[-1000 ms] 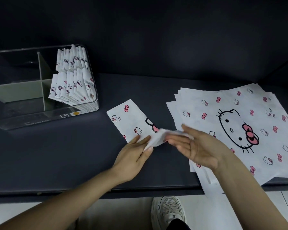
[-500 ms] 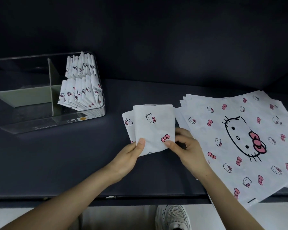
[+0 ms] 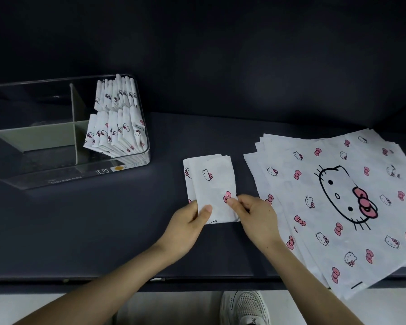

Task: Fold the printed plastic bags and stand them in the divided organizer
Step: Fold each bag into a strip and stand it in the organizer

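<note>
A white plastic bag printed with cat faces and pink bows lies folded into a small rectangle on the dark table. My left hand pinches its lower left corner, thumb on top. My right hand pinches its lower right edge by a pink bow. At the left stands the clear divided organizer; its two right-hand compartments hold several folded bags standing upright, and the left compartments hold nothing.
A stack of flat unfolded printed bags covers the table's right side and overhangs the front edge. A dark wall rises behind the table. My white shoe shows on the pale floor below the table's front edge.
The bag's near flap was lifted and folded over, turning a long strip into a compact rectangle. Both hands now pinch its lower corners; the view shifted slightly.
</note>
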The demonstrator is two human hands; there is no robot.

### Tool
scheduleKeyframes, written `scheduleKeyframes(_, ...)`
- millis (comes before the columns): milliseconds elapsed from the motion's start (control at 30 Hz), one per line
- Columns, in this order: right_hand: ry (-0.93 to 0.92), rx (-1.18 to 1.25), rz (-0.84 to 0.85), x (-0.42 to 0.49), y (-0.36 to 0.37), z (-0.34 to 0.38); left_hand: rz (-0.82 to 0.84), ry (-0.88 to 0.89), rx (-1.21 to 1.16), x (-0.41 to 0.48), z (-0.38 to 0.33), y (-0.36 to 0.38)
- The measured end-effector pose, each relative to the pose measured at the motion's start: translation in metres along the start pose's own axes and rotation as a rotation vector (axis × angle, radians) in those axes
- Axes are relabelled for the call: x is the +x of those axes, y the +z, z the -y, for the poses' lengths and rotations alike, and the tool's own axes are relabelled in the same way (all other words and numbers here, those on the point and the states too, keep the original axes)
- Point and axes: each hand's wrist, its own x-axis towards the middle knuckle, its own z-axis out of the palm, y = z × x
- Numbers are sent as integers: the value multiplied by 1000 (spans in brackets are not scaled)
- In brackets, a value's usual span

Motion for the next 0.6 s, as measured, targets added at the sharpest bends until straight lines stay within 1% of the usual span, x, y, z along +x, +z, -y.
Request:
scheduleKeyframes(100,26,-62,34,4,0,2,-191,13,39,2,-6,0)
scheduleKeyframes(167,51,-92,44,7,0,5,-311,29,204,10,-6,-4)
scheduleKeyframes(233,70,-149,47,9,0,9,-368,46,392,20,-7,-13)
scheduleKeyframes(400,92,-233,42,14,2,16,-341,107,651,35,-7,-26)
scheduleKeyframes(500,98,-259,45,16,2,19,-347,222,766,38,0,-26)
scheduleKeyframes(600,103,-299,53,19,1,23,-372,275,898,42,2,-27)
